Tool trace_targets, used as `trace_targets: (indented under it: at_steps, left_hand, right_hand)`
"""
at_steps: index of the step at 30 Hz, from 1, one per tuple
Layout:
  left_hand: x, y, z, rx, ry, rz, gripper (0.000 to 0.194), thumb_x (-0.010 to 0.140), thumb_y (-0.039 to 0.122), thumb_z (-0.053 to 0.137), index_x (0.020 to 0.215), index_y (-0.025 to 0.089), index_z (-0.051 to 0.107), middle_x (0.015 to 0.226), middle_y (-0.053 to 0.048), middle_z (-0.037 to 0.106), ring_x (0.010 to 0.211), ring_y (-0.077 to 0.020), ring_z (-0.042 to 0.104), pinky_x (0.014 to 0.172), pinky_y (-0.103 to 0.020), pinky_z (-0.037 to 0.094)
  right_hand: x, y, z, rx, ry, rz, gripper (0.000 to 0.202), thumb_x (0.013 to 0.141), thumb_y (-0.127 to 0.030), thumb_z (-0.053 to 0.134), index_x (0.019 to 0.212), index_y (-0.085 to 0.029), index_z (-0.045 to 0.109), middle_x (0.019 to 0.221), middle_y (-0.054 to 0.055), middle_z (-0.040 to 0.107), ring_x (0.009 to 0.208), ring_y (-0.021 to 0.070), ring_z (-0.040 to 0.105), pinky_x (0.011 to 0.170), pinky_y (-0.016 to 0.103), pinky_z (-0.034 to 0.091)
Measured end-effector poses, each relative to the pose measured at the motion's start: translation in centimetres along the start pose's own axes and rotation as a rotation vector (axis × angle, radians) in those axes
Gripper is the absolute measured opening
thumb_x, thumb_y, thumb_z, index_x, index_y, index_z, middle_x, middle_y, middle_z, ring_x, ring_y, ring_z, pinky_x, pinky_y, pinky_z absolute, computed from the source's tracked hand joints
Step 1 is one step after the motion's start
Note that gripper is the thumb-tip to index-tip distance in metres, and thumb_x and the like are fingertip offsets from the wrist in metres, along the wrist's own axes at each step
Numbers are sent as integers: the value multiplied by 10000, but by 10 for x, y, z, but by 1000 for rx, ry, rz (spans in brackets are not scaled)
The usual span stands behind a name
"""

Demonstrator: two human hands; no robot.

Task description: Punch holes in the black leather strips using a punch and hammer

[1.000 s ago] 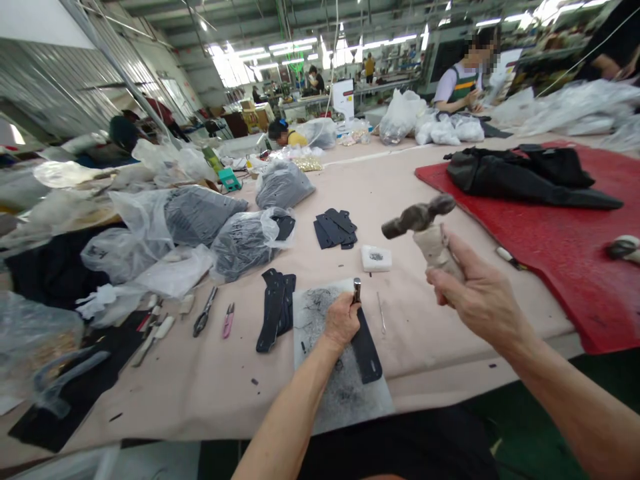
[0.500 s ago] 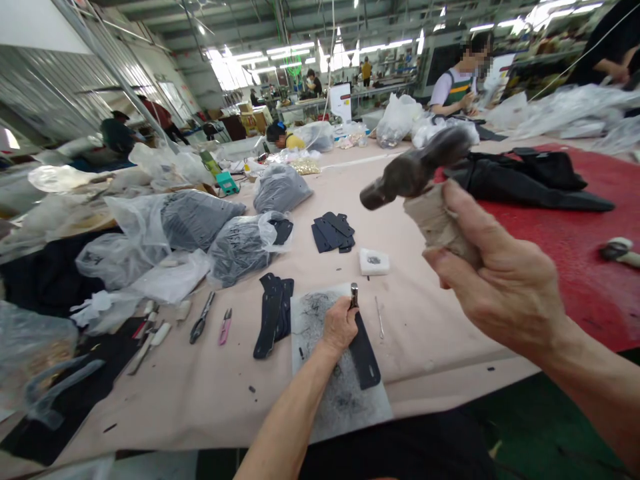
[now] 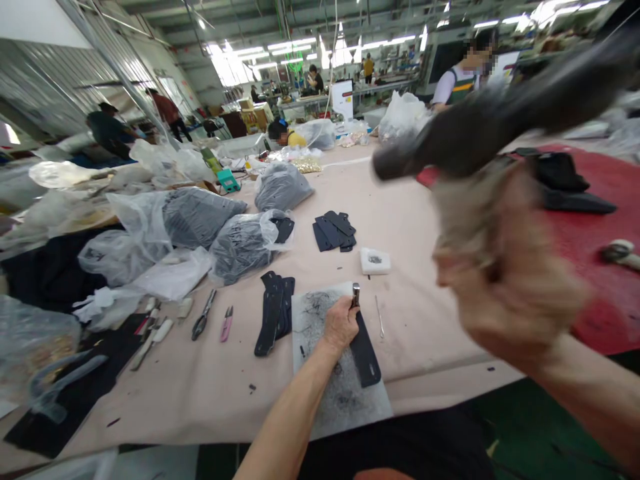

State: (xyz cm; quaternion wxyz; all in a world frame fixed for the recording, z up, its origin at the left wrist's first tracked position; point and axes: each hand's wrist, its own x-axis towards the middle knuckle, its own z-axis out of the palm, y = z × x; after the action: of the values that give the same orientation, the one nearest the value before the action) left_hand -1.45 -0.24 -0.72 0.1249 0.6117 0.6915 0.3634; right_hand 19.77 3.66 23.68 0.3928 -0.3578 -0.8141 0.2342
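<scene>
My left hand [image 3: 342, 323] is closed round a short metal punch [image 3: 355, 295], which stands upright at the top end of a dark strip [image 3: 367, 357]. That strip lies on a pale, black-marked board [image 3: 320, 400]. Blurred by motion, my right hand [image 3: 515, 280] grips the wrapped handle of a hammer [image 3: 460, 137], raised high on the right with its dark head up. Left of the board lies a stack of dark curved pieces [image 3: 273, 313]. Farther back are a pile of dark pieces [image 3: 334, 231] and a white block [image 3: 375, 261].
Pink snips [image 3: 227, 325], dark scissors [image 3: 203, 316] and a thin metal tool [image 3: 380, 317] lie on the table. Filled plastic bags [image 3: 245, 247] crowd the left. A red sheet [image 3: 590, 267] with black items covers the right. People sit and stand farther back.
My right hand and the hammer have come up and closer to the camera, and now look larger and blurred. My left hand and the punch have stayed in place.
</scene>
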Motion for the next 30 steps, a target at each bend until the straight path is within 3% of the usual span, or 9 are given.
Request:
trace_targets:
  at_steps: [2,5,8,11,13,16,20,25,30]
  left_hand:
    - [0,-1,0,-5,-7,-11,116,844,128,511,851,213,589,822,-51,662,799,-212,630,729,-311,471]
    - [-1,-3,1,-10,2,-18,108,847,132,513,849,211,586,822,-51,658,796,-211,626,729,-311,467]
    - [-1,-2,2,-12,14,-8,101,848,132,515,849,204,585,830,-53,659,811,-212,629,741,-313,467]
    - [-1,-1,1,-25,25,-13,107,844,127,520,856,209,588,838,-50,666,814,-208,636,738,-306,469]
    - [-1,-1,0,-40,18,-10,106,843,129,524,860,212,587,847,-49,672,816,-206,639,740,-303,471]
    - [0,-1,-1,-60,-1,-20,90,849,141,525,854,211,582,852,-52,676,822,-210,642,753,-310,475]
    - [1,-1,-2,-75,-16,-47,106,849,145,517,882,215,589,869,-53,682,843,-214,648,777,-321,479]
    - [1,0,-4,-73,-31,-49,117,855,168,497,897,210,598,883,-60,692,850,-215,652,791,-331,490]
    - [5,-6,-1,-154,62,-166,109,853,232,513,847,198,617,832,-50,695,801,-201,647,785,-333,501]
  right_hand:
    - [-11,17,17,-48,-232,-62,612,873,-253,540,1475,-298,440,1093,59,734,888,242,714,779,338,578]
    - [-22,46,26,-140,-391,30,558,838,-263,568,1393,-308,553,1039,56,749,843,250,710,748,347,550]
    - [-33,71,24,-155,-360,212,566,844,-318,569,1409,-307,540,838,26,738,694,224,679,658,327,516]
    - [-56,107,32,-7,-312,494,632,854,-381,551,1463,-233,473,606,-32,609,449,164,538,501,293,449]
    - [-74,136,45,79,-263,639,676,866,-392,516,1499,-185,401,609,-46,571,431,153,513,484,287,438]
    - [-94,167,64,-139,-233,609,592,866,-361,516,1420,-153,491,787,39,653,624,198,606,636,334,490]
    - [-95,155,93,-484,-169,366,398,845,-293,589,1219,-161,623,1252,192,598,1119,326,555,935,432,410]
    - [-92,109,159,-143,-398,547,366,860,-361,605,1160,-153,591,1056,128,680,985,246,628,835,308,422]
    - [-104,101,197,-174,-467,658,168,884,-338,586,969,-193,578,917,99,694,887,230,643,711,282,358]
